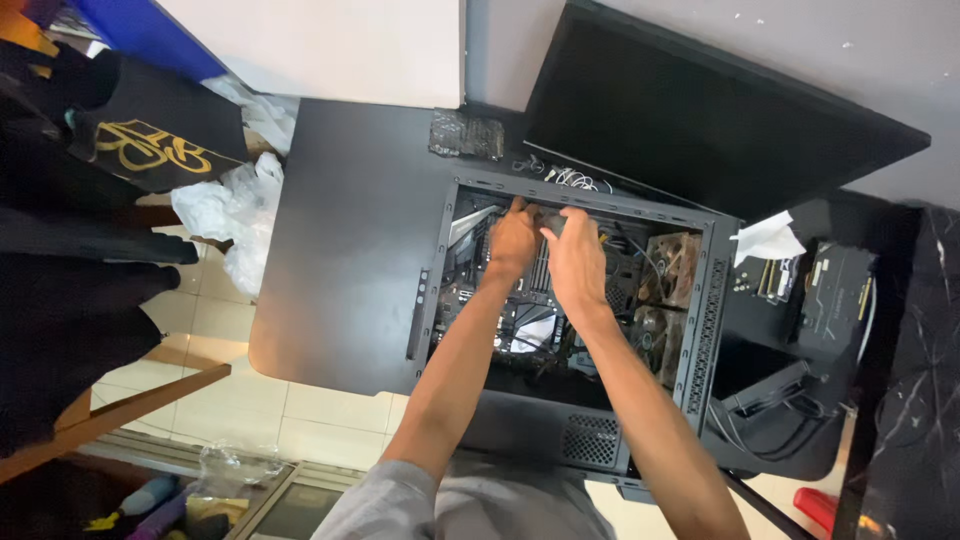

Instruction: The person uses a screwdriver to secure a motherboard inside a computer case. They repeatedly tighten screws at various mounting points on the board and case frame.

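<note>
**Both hands on a dark part at the top of the open computer case**

- Dark part (548, 218): small, blackish, sits high inside the computer case (700, 330), close under the case's far rim. Its long axis looks to run left to right, along that rim. Exact kind too small and shaded to tell.
- Right hand (575, 262): nearer of the two. Fingertips curl over the part from its right side; the part lies just beyond and slightly left of the palm. Grip narrow, pinching the part as far as can be seen.
- Left hand (514, 240): just beside the part on its left, fingers bent down toward the same spot. Touching or only close, cannot tell; whether this grip is closed on anything, cannot tell either.
- Both forearms enter from the near edge and cross the case opening, converging at the part.
- Under the hands: circuit board (520, 325) with cables; two brownish fans (668, 268) to the right, along the case's side.
- Case lies flat on a dark bench (340, 260).
- Beyond the case: a black side panel (700, 110) leaning against the wall.
- Right of case: white crumpled tissue (766, 240), loose black components (835, 295).
- Left, off the bench: white plastic bags (235, 210) on the tiled floor (300, 415).
</note>
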